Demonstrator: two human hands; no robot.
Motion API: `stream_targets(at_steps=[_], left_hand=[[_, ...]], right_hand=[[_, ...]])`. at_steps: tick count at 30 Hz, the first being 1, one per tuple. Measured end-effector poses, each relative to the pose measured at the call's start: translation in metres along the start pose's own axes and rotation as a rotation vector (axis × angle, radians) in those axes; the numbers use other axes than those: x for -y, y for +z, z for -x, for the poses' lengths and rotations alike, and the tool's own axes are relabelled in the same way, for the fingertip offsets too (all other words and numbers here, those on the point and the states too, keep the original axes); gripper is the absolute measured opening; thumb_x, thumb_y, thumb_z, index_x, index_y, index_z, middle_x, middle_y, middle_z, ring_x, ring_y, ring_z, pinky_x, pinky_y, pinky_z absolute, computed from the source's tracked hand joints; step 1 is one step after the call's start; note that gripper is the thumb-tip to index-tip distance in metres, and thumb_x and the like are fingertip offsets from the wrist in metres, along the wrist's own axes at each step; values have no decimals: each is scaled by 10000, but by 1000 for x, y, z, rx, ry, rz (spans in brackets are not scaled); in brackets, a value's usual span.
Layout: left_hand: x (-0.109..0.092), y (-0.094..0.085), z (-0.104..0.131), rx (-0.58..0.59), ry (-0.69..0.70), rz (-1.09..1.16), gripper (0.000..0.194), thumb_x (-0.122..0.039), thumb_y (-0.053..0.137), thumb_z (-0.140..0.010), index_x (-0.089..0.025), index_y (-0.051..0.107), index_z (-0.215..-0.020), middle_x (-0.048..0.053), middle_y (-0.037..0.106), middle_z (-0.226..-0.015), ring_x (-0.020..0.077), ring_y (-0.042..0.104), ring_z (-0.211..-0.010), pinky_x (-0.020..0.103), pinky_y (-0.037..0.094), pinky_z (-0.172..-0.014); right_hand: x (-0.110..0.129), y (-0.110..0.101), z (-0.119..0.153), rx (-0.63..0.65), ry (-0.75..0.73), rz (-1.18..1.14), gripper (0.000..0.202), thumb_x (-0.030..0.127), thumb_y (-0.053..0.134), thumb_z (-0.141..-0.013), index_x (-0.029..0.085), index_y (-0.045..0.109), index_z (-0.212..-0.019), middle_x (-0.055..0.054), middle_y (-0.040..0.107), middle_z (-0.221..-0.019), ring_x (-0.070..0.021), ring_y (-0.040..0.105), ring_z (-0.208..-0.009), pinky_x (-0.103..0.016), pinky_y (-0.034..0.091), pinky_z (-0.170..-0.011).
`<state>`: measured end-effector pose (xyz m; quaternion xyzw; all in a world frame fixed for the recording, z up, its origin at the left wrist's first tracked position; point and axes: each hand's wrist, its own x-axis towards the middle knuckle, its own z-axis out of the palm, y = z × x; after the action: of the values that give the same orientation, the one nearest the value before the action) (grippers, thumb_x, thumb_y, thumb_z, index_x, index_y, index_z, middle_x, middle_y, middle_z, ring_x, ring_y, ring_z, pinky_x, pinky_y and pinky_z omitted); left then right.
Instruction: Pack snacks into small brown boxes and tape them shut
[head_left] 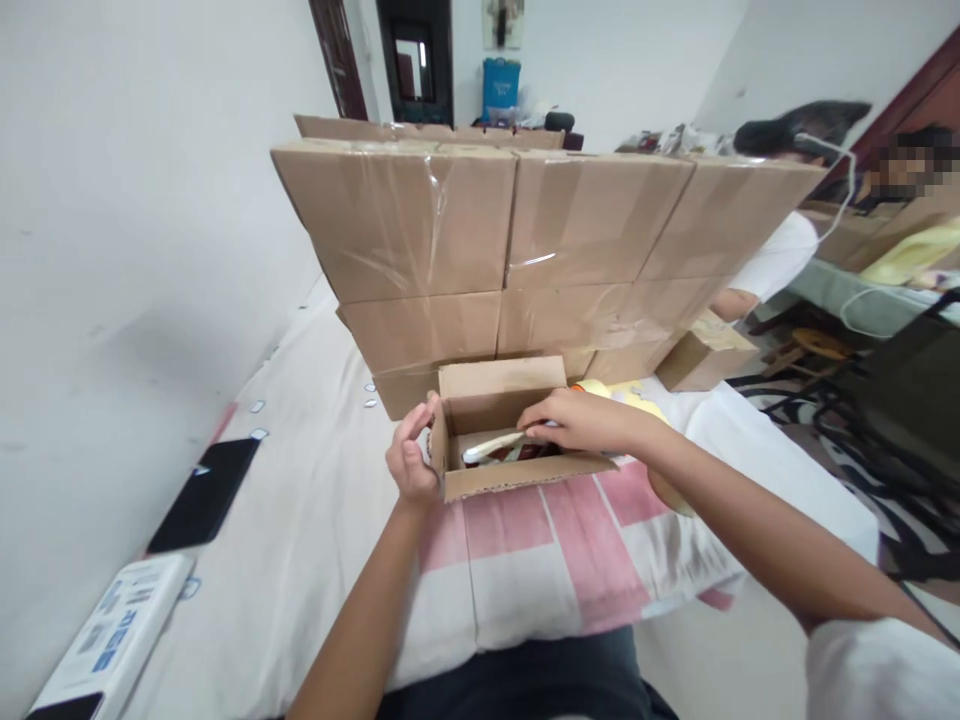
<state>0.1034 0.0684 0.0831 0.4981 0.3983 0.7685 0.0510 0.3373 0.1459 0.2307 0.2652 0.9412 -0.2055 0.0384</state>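
An open cardboard box (pixel 525 485) sits in front of me on the cloth-covered surface, its far flap raised. My left hand (pixel 414 455) grips the box's left end, fingers bent along its edge. My right hand (pixel 574 420) reaches over the right side into the box, fingers closed on the end of a pale, flat, elongated thing (pixel 491 447) whose kind I cannot make out. Under it lie dark red and white things (pixel 529 453), partly hidden by the front wall and my fingers. A yellow thing with an orange edge (pixel 592 387) lies beyond my right wrist.
Taped cardboard boxes (pixel 420 225) form a wall just behind the open one. A single closed box (pixel 705 352) stands at the right, near another person's white sleeve (pixel 776 255). To the left lie a black phone (pixel 204 495) and a white printed box (pixel 112 635) by the wall.
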Motion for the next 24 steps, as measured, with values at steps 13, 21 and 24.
stream_targets(at_steps=[13,21,24], left_hand=[[16,-10,11,160,-122,-143,452,-440,354,-1000,-247,653,-1277,65,707,-1277,293,668,-1123,479,513,-986],[23,-8,8,306,54,-200,434,-384,354,-994,-266,769,-1037,55,753,-1172,304,617,-1131,520,445,-983],[30,-12,7,350,87,-213,477,-397,325,-1000,-279,786,-959,51,756,-1168,301,631,-1116,539,421,-995]], right_hand=[[-25,23,5,-146,-107,365,390,523,621,-895,171,732,-1019,-105,731,-825,-266,633,-889,-424,377,-923],[-39,26,23,-560,-313,119,289,385,531,-940,180,694,-1064,-95,685,-835,-235,587,-852,-367,464,-813],[-43,35,34,-692,-313,-97,291,303,507,-952,193,656,-1176,-118,691,-1019,-237,614,-983,-378,489,-891]])
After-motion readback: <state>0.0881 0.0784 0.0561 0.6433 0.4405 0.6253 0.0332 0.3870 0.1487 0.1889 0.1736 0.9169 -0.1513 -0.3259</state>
